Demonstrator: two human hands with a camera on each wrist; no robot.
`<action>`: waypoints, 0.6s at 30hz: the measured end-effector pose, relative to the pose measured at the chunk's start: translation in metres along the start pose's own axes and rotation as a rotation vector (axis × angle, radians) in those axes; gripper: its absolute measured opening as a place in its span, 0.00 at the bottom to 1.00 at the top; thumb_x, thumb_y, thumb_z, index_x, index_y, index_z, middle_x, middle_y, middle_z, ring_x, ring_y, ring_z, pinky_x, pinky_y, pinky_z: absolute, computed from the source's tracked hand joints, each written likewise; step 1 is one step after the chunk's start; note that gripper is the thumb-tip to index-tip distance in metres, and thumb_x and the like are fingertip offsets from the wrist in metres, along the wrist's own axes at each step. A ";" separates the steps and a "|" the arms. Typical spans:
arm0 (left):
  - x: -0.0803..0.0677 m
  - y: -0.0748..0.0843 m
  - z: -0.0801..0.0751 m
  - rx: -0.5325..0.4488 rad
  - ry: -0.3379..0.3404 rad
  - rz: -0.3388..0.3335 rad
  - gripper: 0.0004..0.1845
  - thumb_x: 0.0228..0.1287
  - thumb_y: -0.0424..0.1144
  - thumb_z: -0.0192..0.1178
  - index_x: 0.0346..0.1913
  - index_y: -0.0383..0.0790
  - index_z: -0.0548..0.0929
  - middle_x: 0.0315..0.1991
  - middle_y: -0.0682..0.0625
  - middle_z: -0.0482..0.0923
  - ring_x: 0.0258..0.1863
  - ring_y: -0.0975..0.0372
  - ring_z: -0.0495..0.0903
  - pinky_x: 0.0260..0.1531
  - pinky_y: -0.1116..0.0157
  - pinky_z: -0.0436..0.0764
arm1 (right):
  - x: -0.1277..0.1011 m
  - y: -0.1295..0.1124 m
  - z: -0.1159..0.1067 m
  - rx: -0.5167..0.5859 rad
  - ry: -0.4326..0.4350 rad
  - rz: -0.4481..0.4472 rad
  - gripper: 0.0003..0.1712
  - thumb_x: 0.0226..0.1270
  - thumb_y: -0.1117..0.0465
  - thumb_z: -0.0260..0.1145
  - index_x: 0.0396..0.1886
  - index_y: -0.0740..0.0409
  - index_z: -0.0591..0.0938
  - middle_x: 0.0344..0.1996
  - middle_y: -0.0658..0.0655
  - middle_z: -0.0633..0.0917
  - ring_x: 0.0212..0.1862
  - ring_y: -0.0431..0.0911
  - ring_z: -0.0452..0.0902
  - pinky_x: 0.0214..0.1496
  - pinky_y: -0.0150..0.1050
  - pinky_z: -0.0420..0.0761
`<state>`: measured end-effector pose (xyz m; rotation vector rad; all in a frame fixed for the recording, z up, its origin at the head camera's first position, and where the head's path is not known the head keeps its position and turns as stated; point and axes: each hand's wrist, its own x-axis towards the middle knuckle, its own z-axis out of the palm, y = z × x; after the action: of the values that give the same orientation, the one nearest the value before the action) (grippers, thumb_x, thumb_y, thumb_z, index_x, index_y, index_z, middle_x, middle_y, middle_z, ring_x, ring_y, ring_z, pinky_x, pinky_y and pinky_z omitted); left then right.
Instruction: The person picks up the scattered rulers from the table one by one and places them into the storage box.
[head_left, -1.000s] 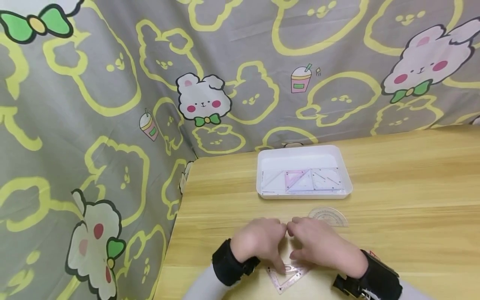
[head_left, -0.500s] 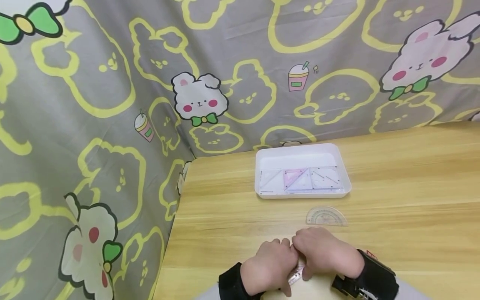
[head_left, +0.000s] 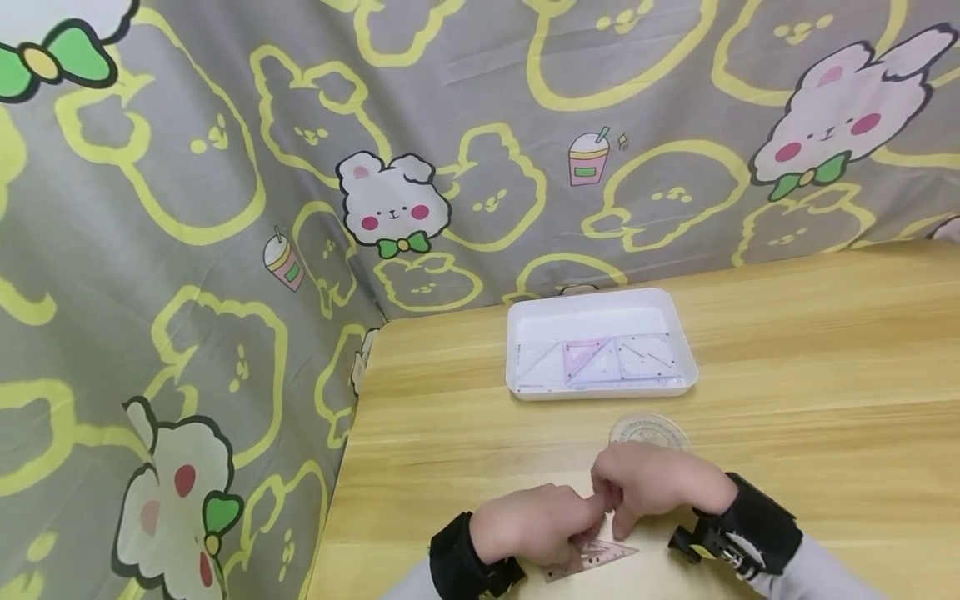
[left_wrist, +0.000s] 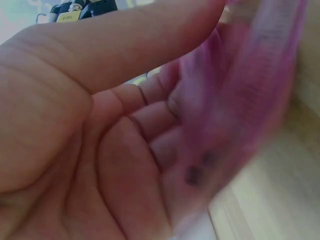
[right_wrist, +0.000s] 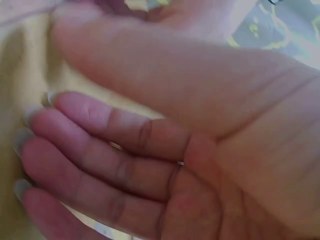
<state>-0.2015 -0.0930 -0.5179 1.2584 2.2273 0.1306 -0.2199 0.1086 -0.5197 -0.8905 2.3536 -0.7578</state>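
Note:
My left hand (head_left: 536,525) pinches a small pink transparent set square (head_left: 609,553) between thumb and fingers. In the left wrist view the pink plastic (left_wrist: 245,95) is blurred and lies across the fingers, under the thumb. Close beside it is my right hand (head_left: 648,483), its fingertips near the left hand's. Nothing lies in the right palm (right_wrist: 195,200), and its fingers are loosely bent. A clear protractor (head_left: 647,427) lies flat on the table just beyond the right hand, which covers its lower edge.
A white tray (head_left: 600,320) stands farther back on the wooden table (head_left: 810,375). Inside it are several clear and tinted drawing pieces, among them a pink set square (head_left: 581,357). A patterned grey curtain (head_left: 465,83) hangs behind and to the left.
Both hands have come closer to me with the pink set square, which has turned. The right hand has come away from it, while the left hand keeps its pinch. Tray and protractor stay put.

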 end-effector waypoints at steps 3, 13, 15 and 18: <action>0.001 -0.008 -0.008 -0.054 0.062 0.036 0.19 0.60 0.32 0.74 0.38 0.49 0.70 0.24 0.61 0.65 0.23 0.72 0.67 0.25 0.79 0.66 | -0.006 0.007 -0.015 0.024 0.003 -0.076 0.14 0.49 0.61 0.82 0.27 0.45 0.83 0.25 0.38 0.79 0.28 0.32 0.72 0.35 0.32 0.74; -0.008 -0.042 -0.054 -0.292 0.436 0.072 0.11 0.69 0.32 0.68 0.43 0.43 0.75 0.38 0.55 0.86 0.34 0.76 0.80 0.34 0.78 0.79 | -0.030 0.011 -0.073 0.250 0.202 -0.178 0.12 0.83 0.59 0.57 0.39 0.54 0.84 0.30 0.47 0.85 0.31 0.40 0.82 0.33 0.39 0.85; -0.008 -0.049 -0.062 -0.374 0.492 0.043 0.09 0.70 0.30 0.67 0.44 0.42 0.76 0.40 0.52 0.87 0.34 0.74 0.83 0.34 0.76 0.82 | -0.029 0.003 -0.085 0.231 0.269 -0.179 0.11 0.83 0.59 0.57 0.41 0.56 0.83 0.29 0.46 0.85 0.31 0.40 0.83 0.33 0.39 0.85; -0.006 -0.055 -0.075 -0.464 0.564 -0.021 0.08 0.73 0.27 0.63 0.46 0.39 0.76 0.40 0.49 0.87 0.34 0.70 0.84 0.34 0.73 0.84 | -0.021 -0.009 -0.097 0.218 0.356 -0.152 0.09 0.81 0.59 0.60 0.44 0.59 0.83 0.26 0.45 0.85 0.29 0.41 0.82 0.33 0.38 0.84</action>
<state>-0.2801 -0.1139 -0.4729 1.0173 2.4520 1.0417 -0.2623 0.1488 -0.4392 -0.9070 2.4542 -1.3020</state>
